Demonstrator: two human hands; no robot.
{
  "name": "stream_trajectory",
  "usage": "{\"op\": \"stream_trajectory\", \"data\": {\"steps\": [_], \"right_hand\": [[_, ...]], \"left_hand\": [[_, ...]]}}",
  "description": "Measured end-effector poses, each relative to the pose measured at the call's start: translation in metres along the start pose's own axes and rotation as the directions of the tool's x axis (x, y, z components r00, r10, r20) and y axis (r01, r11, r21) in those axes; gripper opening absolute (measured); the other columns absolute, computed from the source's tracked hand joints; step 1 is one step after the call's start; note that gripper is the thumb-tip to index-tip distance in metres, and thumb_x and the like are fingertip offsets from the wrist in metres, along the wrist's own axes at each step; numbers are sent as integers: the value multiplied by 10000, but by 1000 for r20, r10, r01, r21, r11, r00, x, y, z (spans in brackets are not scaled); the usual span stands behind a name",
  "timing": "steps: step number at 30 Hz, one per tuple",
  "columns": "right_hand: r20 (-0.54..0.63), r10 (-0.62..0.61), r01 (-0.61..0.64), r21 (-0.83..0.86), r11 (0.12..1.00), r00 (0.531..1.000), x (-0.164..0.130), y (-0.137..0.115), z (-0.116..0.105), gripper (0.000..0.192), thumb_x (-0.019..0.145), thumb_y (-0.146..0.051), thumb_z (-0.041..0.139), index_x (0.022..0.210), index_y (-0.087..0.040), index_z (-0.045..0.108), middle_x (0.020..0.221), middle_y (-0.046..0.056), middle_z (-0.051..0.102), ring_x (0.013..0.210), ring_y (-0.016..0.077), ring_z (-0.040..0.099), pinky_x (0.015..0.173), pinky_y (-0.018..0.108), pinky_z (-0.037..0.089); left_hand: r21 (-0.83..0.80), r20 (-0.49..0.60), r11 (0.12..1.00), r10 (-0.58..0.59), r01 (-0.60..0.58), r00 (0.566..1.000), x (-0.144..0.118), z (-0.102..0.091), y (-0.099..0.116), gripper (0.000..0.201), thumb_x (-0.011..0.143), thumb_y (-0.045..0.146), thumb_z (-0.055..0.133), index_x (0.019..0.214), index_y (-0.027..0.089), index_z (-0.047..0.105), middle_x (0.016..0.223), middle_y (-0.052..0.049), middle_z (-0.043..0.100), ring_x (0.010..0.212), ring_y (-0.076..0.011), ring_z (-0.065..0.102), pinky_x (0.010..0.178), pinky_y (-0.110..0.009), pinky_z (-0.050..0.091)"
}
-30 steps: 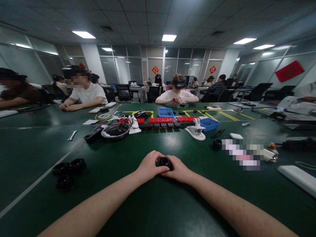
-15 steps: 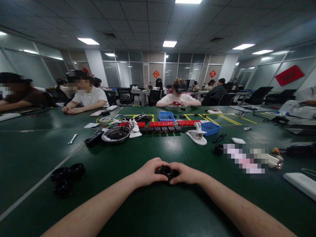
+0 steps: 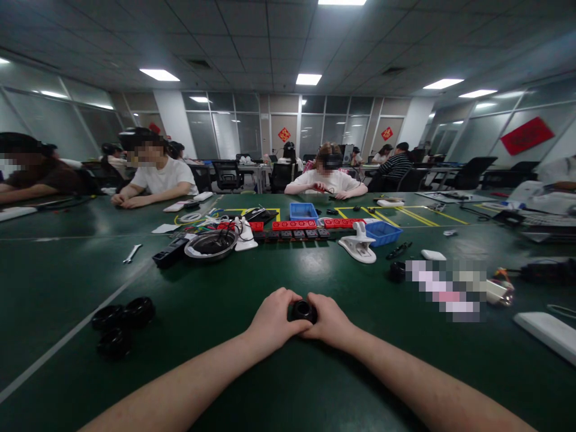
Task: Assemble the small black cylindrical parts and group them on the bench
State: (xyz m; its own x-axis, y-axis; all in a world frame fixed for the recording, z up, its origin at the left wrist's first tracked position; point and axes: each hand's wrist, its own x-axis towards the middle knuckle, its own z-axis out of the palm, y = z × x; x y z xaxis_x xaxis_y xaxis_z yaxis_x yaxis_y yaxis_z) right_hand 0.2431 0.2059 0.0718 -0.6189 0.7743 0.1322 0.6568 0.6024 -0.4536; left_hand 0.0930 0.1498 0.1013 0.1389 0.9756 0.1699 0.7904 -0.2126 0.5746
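A glossy black ring-shaped part [image 3: 303, 310] with a round opening sits between my two hands, just above or on the green tabletop; I cannot tell which. My left hand [image 3: 279, 317] curls round its left side, thumb along the near edge. From the other side my right hand [image 3: 327, 318] closes on it, fingertips at the far edge and thumb meeting the left thumb. Both hands partly cover the part. Off to the left, a cluster of similar black rings [image 3: 115, 342] rests on the table.
Beyond my hands lie red socket strips [image 3: 294, 225], blue bins [image 3: 382, 233], a white clip stand [image 3: 359, 246] and a round dish [image 3: 210, 246] with cables. A wrench [image 3: 132, 253] lies left, a white box [image 3: 546, 336] right. Several people sit around the table [image 3: 252, 384].
My right hand has shifted its grip, and its fingers now wrap closer against the black ring. Across the table, a person's hands have moved apart.
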Motion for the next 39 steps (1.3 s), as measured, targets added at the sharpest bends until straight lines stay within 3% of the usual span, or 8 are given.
{"op": "stream_trajectory", "data": {"steps": [3, 6, 12, 16, 24, 31, 36, 39], "right_hand": [[-93, 39, -57, -193, 979, 995, -3, -9, 5, 325, 584, -435, 604, 721, -162, 493, 710, 46, 549, 678, 188, 478, 597, 288, 308], [-112, 5, -29, -213, 977, 994, -4, -11, 5, 322, 632, -444, 564, 774, -159, 515, 786, 73, 559, 759, 220, 477, 672, 334, 313], [90, -268, 244, 215, 946, 959, 3, 6, -12, 440, 603, -370, 641, 979, -175, 523, 899, 28, 553, 828, 188, 479, 719, 292, 358], [230, -328, 213, 415, 885, 916, 7, 15, -22, 264, 663, -276, 606, 895, -154, 576, 846, 6, 554, 807, 163, 498, 711, 259, 375], [218, -253, 113, 504, 856, 943, 7, 13, -19, 246, 595, -256, 658, 803, -144, 591, 732, -24, 537, 709, 130, 490, 640, 225, 367], [118, -77, 26, 385, 923, 990, 7, 12, -4, 374, 480, -356, 715, 673, -159, 463, 629, -56, 451, 586, 93, 414, 487, 181, 291], [-44, 37, -34, 79, 996, 998, 3, 4, 4, 395, 501, -450, 669, 654, -170, 435, 623, -33, 469, 564, 104, 405, 477, 204, 249], [-138, 55, -72, -121, 990, 989, 0, -3, 7, 338, 573, -454, 617, 665, -168, 463, 644, -1, 499, 601, 134, 432, 526, 239, 263]], "left_hand": [[30, -85, 999, -32, 35, 996, 0, 7, 0, 373, 583, 430, 641, 844, 189, 528, 831, -20, 506, 790, -192, 480, 666, -292, 372], [16, -93, 1000, -15, 17, 996, 2, 6, -3, 375, 586, 430, 640, 849, 187, 527, 839, -23, 507, 794, -190, 479, 672, -289, 376], [-140, 116, 983, 136, -119, 984, 8, -10, -13, 378, 615, 381, 633, 934, 201, 543, 825, -3, 493, 701, -136, 459, 608, -234, 377], [-205, 210, 970, 178, -134, 962, 10, -16, -17, 399, 631, 365, 624, 991, 215, 540, 872, -10, 495, 716, -131, 459, 602, -223, 370], [-239, 249, 961, 200, -139, 948, 12, -18, -17, 394, 635, 343, 627, 997, 215, 538, 895, -14, 493, 720, -126, 456, 602, -215, 371], [-164, 163, 982, 117, -90, 980, 10, -12, -17, 385, 591, 348, 652, 932, 199, 553, 832, -3, 498, 712, -136, 459, 614, -229, 374], [-100, -49, 993, -72, 67, 996, 3, 6, -8, 383, 591, 410, 633, 881, 179, 535, 827, -16, 497, 693, -153, 473, 589, -252, 379], [-99, -127, 992, -88, 76, 988, 1, 13, -5, 373, 606, 401, 626, 891, 181, 528, 849, -24, 504, 769, -179, 482, 647, -273, 388]]}}
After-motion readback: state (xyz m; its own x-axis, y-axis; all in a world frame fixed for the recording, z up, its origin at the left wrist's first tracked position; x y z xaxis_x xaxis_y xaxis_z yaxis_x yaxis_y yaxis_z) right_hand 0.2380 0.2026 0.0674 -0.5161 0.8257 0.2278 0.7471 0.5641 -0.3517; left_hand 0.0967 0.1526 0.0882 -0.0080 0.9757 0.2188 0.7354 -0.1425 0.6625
